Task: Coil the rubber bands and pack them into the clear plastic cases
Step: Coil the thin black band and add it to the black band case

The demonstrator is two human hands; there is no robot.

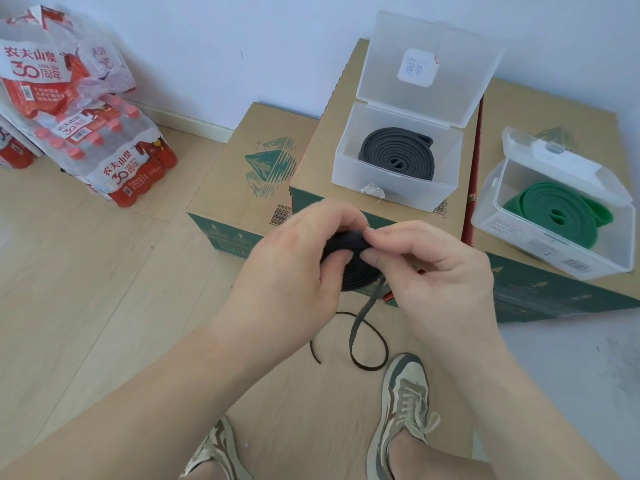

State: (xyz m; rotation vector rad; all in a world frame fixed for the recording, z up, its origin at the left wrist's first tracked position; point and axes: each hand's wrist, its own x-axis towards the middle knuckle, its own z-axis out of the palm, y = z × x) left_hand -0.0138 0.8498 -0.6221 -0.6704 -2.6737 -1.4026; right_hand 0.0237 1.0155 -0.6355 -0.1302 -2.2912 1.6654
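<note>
A partly coiled black rubber band (349,271) is held in the air between both hands above the floor. My left hand (298,268) grips the coil from the left, thumb across its face. My right hand (429,265) pinches the coil's upper right edge. The band's loose tail hangs down and loops on the floor. On the middle cardboard box an open clear case (349,168) holds a coiled dark grey band (398,155). A second open clear case (498,220) on the right box holds a coiled green band (557,211).
Three cardboard boxes (235,171) stand against the white wall ahead. Shrink-wrapped packs of bottled water (114,150) are stacked on the wooden floor at the left. My two shoes (405,410) show at the bottom.
</note>
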